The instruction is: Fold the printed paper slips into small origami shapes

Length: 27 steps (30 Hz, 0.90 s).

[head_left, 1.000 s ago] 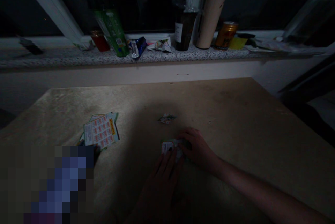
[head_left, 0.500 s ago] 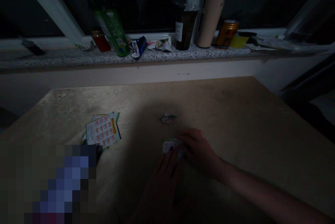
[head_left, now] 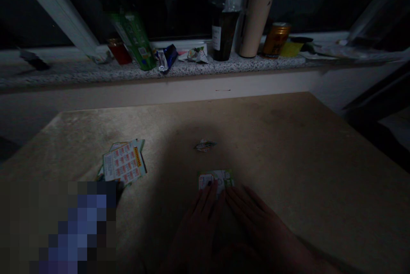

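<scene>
A small printed paper sheet (head_left: 220, 176), white and green, lies on the table in front of me. My left hand (head_left: 205, 210) rests flat on its left part with the fingers stretched out. My right hand (head_left: 253, 210) lies flat over its lower right edge, fingers also straight. The sheet's near part is hidden under both hands. Just beyond it sits a small folded paper piece (head_left: 205, 145). Off to the left is a loose stack of printed sheets (head_left: 123, 163), the top one bearing rows of red print.
A wooden table (head_left: 282, 137) reaches to the wall. On the stone sill (head_left: 185, 69) stand a green package (head_left: 137, 43), a dark cup with a straw (head_left: 224, 35), a tall beige tube (head_left: 259, 13) and an orange can (head_left: 277, 40). A blurred patch covers the lower left.
My right hand has come back toward me and flattened, uncovering the right part of the paper sheet. My left hand has stayed about where it was.
</scene>
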{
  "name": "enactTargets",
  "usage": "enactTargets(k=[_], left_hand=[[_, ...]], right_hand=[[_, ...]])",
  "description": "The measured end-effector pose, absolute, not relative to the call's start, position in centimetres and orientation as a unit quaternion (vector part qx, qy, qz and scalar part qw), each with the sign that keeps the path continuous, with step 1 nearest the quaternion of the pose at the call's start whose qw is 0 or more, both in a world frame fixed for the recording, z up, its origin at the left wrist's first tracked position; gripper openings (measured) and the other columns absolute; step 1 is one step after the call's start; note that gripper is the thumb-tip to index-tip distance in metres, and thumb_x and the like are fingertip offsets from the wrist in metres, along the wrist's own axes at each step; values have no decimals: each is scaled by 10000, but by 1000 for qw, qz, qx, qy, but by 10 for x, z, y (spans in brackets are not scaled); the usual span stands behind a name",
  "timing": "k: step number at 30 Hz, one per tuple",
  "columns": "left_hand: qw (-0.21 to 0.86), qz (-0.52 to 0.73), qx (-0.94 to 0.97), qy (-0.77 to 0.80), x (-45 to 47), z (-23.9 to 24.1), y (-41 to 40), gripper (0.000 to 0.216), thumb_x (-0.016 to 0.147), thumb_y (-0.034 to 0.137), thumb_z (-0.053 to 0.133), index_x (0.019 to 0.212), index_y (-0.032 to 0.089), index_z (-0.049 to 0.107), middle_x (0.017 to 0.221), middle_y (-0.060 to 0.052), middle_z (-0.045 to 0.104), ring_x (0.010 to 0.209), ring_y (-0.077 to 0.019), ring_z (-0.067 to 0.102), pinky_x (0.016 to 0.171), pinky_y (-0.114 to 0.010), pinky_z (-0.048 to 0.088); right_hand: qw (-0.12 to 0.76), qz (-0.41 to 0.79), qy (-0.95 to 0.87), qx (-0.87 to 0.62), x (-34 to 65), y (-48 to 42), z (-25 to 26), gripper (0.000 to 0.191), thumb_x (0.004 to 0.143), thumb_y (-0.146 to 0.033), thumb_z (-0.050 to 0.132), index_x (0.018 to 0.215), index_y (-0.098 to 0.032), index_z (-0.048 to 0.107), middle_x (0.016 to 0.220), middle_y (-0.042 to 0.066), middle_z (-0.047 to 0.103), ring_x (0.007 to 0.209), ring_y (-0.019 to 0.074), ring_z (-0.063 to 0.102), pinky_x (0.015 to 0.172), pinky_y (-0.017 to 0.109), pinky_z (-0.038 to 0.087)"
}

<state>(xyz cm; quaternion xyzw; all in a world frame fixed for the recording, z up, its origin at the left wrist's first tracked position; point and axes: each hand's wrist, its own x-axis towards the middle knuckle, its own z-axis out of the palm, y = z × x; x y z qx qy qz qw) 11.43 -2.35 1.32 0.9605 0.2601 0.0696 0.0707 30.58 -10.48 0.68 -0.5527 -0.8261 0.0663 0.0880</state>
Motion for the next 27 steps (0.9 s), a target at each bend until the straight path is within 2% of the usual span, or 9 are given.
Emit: enactTargets(k=[2,7,9,13,16,20,22,27], left_hand=[[76,79,965,239,112,10,-20,862,820,616,459,1458,130,144,1501,-127,205,1355,-303,214,1036,-429,324],[77,60,974,206,103,4,-15,787,881,467,441,1458,85,68,1509,-131,165,1366,-274,190,1075,-404,268],[58,62,975,205,98,-3,-16,785,888,464,434,1456,66,66,1508,-142,161,1365,-280,190,1074,-392,265],[19,113,977,180,92,-19,-23,846,873,546,400,1455,45,46,1475,-160,258,1336,-266,273,1037,-351,315],[29,119,974,193,92,-19,-27,900,840,586,406,1456,46,34,1471,-159,275,1317,-271,308,1016,-346,334],[44,72,973,215,95,1,-28,898,848,543,444,1457,71,-16,1474,-133,281,1321,-262,303,1041,-358,304],[41,68,974,214,96,9,-28,901,849,574,424,1459,91,-29,1462,-131,309,1314,-265,317,1043,-380,298],[26,79,973,215,97,7,-29,838,881,507,396,1458,95,-52,1440,-131,353,1297,-266,353,1016,-374,337]], right_hand=[[97,79,-825,-552,307,-103,7,766,877,-474,469,1453,-112,117,1496,79,210,1373,224,196,1125,405,213],[115,94,-820,-552,307,-102,10,733,888,-465,456,1453,-133,130,1484,85,239,1362,232,229,1119,410,224],[117,99,-822,-549,307,-103,10,747,878,-458,474,1454,-136,123,1488,83,227,1364,236,221,1118,414,223],[116,105,-820,-550,307,-103,10,749,868,-422,498,1456,-151,120,1491,74,224,1363,232,226,1123,422,208],[110,103,-819,-553,308,-102,8,726,869,-369,500,1455,-152,130,1488,72,238,1361,223,233,1127,424,193],[113,97,-825,-545,309,-102,7,703,855,-297,509,1449,-146,166,1480,81,259,1350,217,265,1137,430,150],[113,82,-825,-547,308,-102,7,679,854,-280,504,1442,-144,194,1473,86,277,1344,213,280,1137,433,148],[109,13,-829,-549,301,-97,12,608,855,-259,493,1406,-102,290,1445,115,336,1345,221,277,1123,435,216]])
